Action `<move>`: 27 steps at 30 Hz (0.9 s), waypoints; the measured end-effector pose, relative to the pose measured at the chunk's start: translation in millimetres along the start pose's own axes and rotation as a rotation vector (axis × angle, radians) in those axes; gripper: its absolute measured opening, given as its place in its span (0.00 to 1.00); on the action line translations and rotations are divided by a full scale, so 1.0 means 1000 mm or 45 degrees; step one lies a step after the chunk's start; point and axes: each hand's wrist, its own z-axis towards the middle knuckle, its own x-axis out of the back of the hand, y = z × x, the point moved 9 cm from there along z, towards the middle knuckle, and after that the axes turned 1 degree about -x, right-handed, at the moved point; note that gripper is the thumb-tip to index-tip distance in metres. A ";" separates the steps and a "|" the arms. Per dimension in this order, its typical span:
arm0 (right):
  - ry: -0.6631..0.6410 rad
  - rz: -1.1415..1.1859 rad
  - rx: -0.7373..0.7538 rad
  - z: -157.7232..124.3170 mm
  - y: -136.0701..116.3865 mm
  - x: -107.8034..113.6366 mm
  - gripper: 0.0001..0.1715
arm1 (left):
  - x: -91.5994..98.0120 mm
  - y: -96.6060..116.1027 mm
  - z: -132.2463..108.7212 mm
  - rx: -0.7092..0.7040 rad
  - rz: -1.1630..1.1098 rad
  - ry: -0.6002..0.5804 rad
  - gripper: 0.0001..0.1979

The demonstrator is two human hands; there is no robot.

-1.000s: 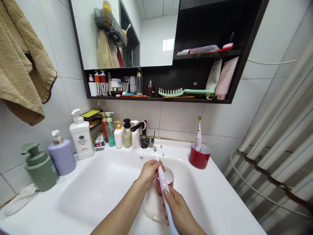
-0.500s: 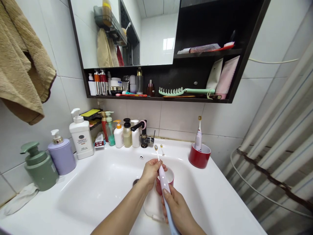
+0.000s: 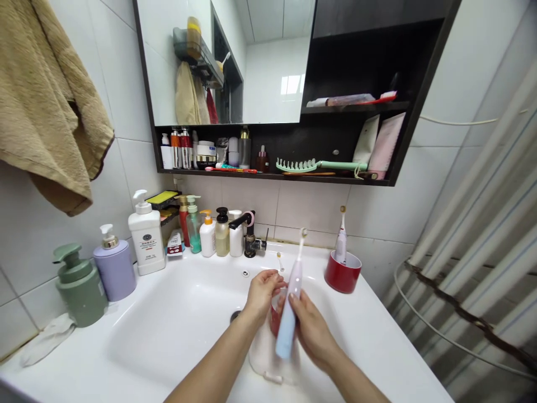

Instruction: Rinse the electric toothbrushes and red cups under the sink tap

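Observation:
My right hand (image 3: 312, 324) is wrapped round an electric toothbrush (image 3: 295, 280), pale pink above and light blue at its base. The brush is tilted, with its head up and to the right. Just left of the handle is my left hand (image 3: 264, 294), fingers loosely curled and apart from the brush, with nothing seen in them. Behind both hands a red cup (image 3: 274, 320) stands in the sink, mostly hidden. Beneath it lies a pale flat item (image 3: 262, 361) whose kind I cannot tell. A small brush head (image 3: 279, 260) rests on the sink's back rim.
On the right of the white sink (image 3: 176, 319) a red cup (image 3: 343, 278) holds another electric toothbrush (image 3: 342, 240). A black faucet (image 3: 249, 235) and several pump bottles (image 3: 207, 235) line the back. Overhead hangs a dark cabinet (image 3: 319, 137) with a mirror; a towel (image 3: 54, 106) hangs left.
My left hand has let go of the toothbrush's neck. My right hand has swung the brush, its head moving right and its base lifting into view. The camera view has shifted slightly.

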 end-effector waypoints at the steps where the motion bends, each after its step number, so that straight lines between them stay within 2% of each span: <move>1: 0.053 -0.039 0.090 0.009 -0.011 0.007 0.15 | 0.004 0.004 0.000 -0.084 0.140 0.006 0.06; 2: 0.132 -0.104 0.174 0.018 -0.022 0.015 0.17 | 0.006 0.008 -0.001 -0.168 0.310 0.001 0.05; 5: 0.204 -0.186 0.220 0.043 -0.030 0.028 0.17 | 0.003 0.013 -0.010 -0.410 0.889 -0.083 0.06; 8: 0.211 -0.298 0.199 0.057 -0.017 0.036 0.16 | -0.007 0.001 -0.022 -0.539 1.356 -0.249 0.10; 11: 0.170 -0.432 0.176 0.060 0.002 0.038 0.14 | -0.018 -0.022 -0.027 -0.535 1.640 -0.461 0.11; 14: 0.126 -0.553 0.165 0.059 0.017 0.040 0.14 | -0.023 -0.035 -0.024 -0.507 1.791 -0.527 0.09; 17: 0.105 -0.650 0.153 0.061 0.019 0.045 0.15 | -0.029 -0.035 -0.019 -0.519 1.838 -0.516 0.09; 22: 0.154 -0.757 0.148 0.076 -0.007 0.068 0.18 | -0.062 -0.011 0.000 -0.681 1.877 -0.524 0.08; 27: 0.435 -0.840 0.104 0.083 -0.037 0.104 0.29 | -0.094 0.013 0.040 -0.763 1.903 -0.420 0.08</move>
